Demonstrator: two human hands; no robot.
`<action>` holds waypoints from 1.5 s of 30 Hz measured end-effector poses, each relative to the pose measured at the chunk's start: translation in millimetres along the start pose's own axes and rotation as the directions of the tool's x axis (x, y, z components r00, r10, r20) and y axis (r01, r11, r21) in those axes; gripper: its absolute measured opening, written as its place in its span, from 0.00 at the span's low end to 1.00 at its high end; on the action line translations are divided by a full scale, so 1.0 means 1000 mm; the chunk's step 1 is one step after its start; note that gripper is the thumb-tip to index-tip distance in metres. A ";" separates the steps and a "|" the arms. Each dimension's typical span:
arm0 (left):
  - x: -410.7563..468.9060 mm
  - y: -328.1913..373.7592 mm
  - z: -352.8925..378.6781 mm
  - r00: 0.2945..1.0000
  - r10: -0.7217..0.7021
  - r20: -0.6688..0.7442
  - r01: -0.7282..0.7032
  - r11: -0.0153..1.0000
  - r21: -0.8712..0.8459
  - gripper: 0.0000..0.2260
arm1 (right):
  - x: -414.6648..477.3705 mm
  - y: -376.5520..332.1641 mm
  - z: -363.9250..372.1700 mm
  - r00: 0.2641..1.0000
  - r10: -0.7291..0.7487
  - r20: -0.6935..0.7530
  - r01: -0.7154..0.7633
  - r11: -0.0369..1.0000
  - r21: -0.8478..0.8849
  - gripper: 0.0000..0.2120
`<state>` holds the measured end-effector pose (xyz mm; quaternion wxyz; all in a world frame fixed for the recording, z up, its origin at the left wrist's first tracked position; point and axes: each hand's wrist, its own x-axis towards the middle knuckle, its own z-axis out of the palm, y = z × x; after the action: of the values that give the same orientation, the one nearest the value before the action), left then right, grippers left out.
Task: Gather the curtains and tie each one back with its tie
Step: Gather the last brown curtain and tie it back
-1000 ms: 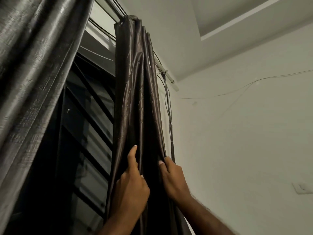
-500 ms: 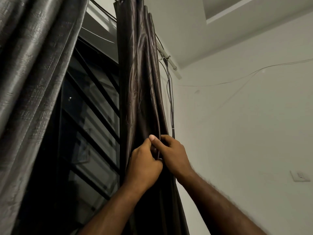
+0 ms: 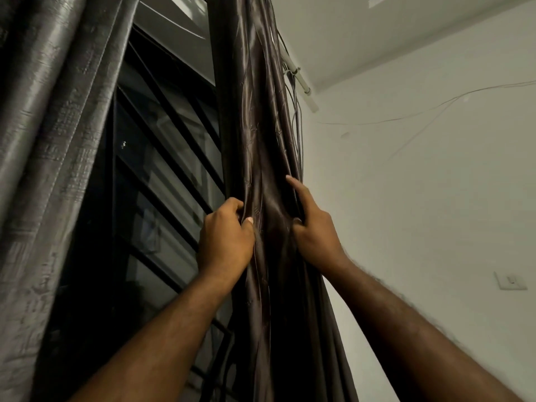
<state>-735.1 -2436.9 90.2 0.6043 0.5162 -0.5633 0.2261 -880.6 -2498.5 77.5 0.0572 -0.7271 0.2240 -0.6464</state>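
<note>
Curtain [image 3: 255, 140] hangs bunched beside the window [image 3: 162, 184]. Left hand [image 3: 226, 242] pinches its left folds. Right hand [image 3: 314, 230] grips the right folds, forefinger straight. Press both edges together evenly, hold with one hand, then locate the tie, not visible here.

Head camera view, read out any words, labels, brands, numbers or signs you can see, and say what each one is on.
None: no readable text shows anywhere in this view.
The wall switch is too small and blurred to show whether it bears any marking.
The brown curtain and the grey curtain show only woven texture, no lettering.
</note>
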 end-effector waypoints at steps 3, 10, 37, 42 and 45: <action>-0.001 0.002 -0.002 0.999 0.005 -0.051 -0.012 0.990 -0.144 0.05 | 0.004 -0.009 0.000 0.999 0.053 -0.014 -0.053 0.998 -0.023 0.23; 0.003 0.004 -0.005 0.991 0.074 0.112 -0.048 0.974 -0.219 0.05 | 0.006 -0.015 0.007 0.982 0.184 0.033 -0.187 0.966 0.177 0.24; -0.017 -0.015 0.004 0.974 0.149 -0.168 -0.168 0.981 -0.100 0.02 | 0.012 -0.001 -0.001 0.982 0.169 -0.087 -0.152 0.973 0.173 0.08; -0.034 -0.010 0.007 0.919 0.027 0.394 0.172 0.871 -0.460 0.09 | 0.013 0.008 -0.003 0.972 0.221 -0.076 -0.192 0.941 0.279 0.11; -0.057 -0.033 0.013 0.745 -0.035 0.666 0.297 0.911 -0.285 0.12 | 0.011 0.011 -0.007 0.975 0.213 -0.057 -0.193 0.948 0.252 0.10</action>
<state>-728.1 -2442.7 23.3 0.4770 0.4865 -0.7198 -0.1331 -889.8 -2511.6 84.3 0.2033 -0.6601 0.2183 -0.6894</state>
